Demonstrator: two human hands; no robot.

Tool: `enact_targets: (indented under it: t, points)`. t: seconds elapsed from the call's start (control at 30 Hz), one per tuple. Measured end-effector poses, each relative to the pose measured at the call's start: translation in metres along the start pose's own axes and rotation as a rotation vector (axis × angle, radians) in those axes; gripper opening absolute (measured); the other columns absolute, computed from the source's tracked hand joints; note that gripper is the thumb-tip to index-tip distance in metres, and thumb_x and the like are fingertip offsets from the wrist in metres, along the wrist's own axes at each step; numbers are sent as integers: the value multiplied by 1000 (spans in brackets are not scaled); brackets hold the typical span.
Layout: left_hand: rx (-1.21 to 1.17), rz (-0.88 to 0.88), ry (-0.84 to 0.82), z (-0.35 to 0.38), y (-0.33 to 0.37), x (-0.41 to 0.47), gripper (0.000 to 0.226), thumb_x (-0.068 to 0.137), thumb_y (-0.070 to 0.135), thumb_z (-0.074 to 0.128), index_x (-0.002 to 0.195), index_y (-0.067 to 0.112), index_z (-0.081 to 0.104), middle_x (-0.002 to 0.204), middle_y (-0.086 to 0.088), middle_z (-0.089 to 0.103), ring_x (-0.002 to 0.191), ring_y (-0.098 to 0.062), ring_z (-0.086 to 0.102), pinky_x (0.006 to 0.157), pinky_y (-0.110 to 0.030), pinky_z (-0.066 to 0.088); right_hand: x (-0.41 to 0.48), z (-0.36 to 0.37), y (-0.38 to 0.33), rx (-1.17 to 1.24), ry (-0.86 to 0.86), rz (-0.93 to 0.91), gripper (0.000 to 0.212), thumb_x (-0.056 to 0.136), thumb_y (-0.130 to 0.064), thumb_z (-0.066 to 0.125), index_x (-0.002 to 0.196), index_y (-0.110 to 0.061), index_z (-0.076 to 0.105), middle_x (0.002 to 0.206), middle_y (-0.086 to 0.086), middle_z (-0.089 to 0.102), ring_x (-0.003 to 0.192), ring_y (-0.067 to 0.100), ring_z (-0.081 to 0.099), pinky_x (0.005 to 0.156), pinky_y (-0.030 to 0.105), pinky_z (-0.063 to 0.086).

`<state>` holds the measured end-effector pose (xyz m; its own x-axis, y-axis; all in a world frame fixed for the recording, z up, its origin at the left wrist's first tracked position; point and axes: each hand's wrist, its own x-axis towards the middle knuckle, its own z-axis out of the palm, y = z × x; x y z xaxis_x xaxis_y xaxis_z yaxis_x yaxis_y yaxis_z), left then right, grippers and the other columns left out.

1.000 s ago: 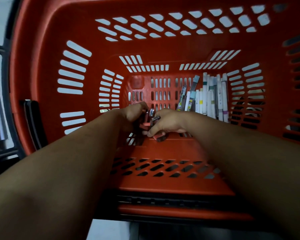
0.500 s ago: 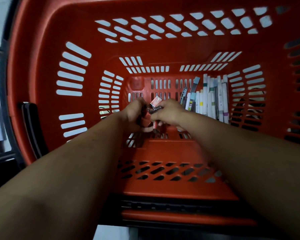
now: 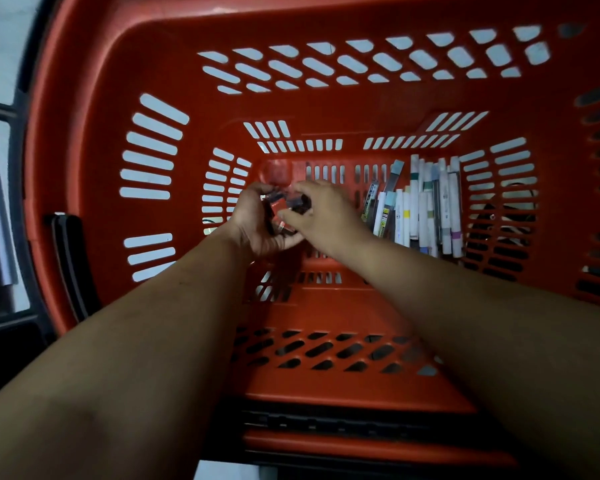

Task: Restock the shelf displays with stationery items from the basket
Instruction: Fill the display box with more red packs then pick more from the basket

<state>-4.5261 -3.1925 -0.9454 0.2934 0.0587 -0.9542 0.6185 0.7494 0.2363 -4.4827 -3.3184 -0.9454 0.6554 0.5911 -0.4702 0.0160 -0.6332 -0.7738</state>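
Both arms reach deep into the orange basket (image 3: 84,188), and the hands meet low over its slotted floor, left of middle. The left hand (image 3: 257,230) lies palm-up and cupped, its grip curled round a cluster of small packets (image 3: 277,206), reddish and dark; what exactly they are is too blurred to tell. The right hand (image 3: 329,216) comes over from the side, its grip pinching 1 dark piece (image 3: 299,203) between thumb and fingertips, right at the edge of the left palm. Along the right side of the basket floor lie the pens and markers (image 3: 426,209), packed side by side, touched by neither hand.

The step in hand looks like gathering the small stock into 1 hand before lifting it out. To do it well, the dark piece should sit firmly in the cupped palm before the pinch lets go, and the left fingers should close over the pile. The floor slots could swallow something thin, so the handover is best made over the palm, not beside it. Lift with the palm level
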Motion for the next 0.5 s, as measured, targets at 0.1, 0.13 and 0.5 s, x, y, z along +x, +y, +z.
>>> enact_targets:
  t: [0.1, 0.13, 0.5]
  points:
    - [-63, 32, -7, -4, 2, 3, 41, 99, 42, 37, 99, 11, 64, 73, -9, 71, 58, -23, 71, 54, -35, 61, -5, 0, -7, -156, -78, -80, 56, 106, -32, 48, 155, -9, 35, 160, 12, 33, 147, 26, 33, 119, 32, 27]
    - [-92, 36, -2, -5, 4, 4, 41, 99, 44, 38, 99, 12, 64, 73, -8, 71, 58, -23, 71, 54, -35, 60, -7, -2, -8, -219, -99, -112, 55, 108, -30, 43, 156, -9, 30, 164, 12, 26, 151, 27, 24, 121, 33, 21]
    - [-177, 90, -91, -2, 6, 8, 40, 97, 52, 55, 96, 15, 72, 90, -5, 73, 80, -24, 75, 70, -34, 62, -10, -1, -22, -441, -51, -349, 58, 102, -22, 58, 153, -5, 37, 167, 10, 16, 155, 25, 12, 126, 43, 18]
